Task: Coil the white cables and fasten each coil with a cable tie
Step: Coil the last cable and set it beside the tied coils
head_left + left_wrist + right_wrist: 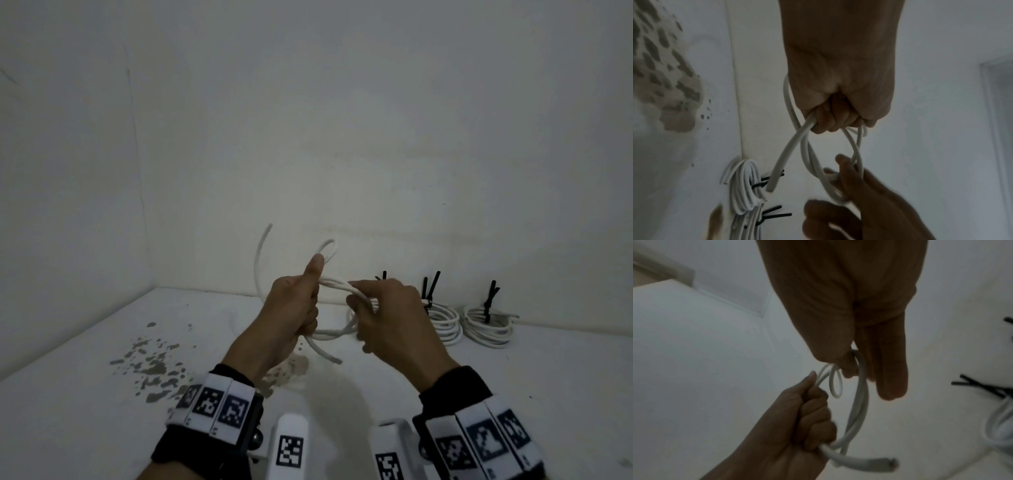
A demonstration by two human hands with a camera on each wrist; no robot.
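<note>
My left hand (294,308) is a fist round the white cable (334,334), thumb pointing up. Its loops run across to my right hand (390,315), which pinches them between thumb and fingers. In the left wrist view the left hand (838,100) grips several strands of the cable (789,149), and the right hand (869,203) holds the far side of the loop. In the right wrist view the cable (859,402) passes under the thumb of the right hand (849,305). One cut end (890,464) sticks out below the left hand (797,426). The other end (260,260) arcs upward.
Two coils (443,322) (488,325) bound with black cable ties (430,284) lie by the back wall on the right. A third tie (383,275) shows behind my right hand. Brown stains (150,363) mark the white surface at left. Walls meet in a corner at far left.
</note>
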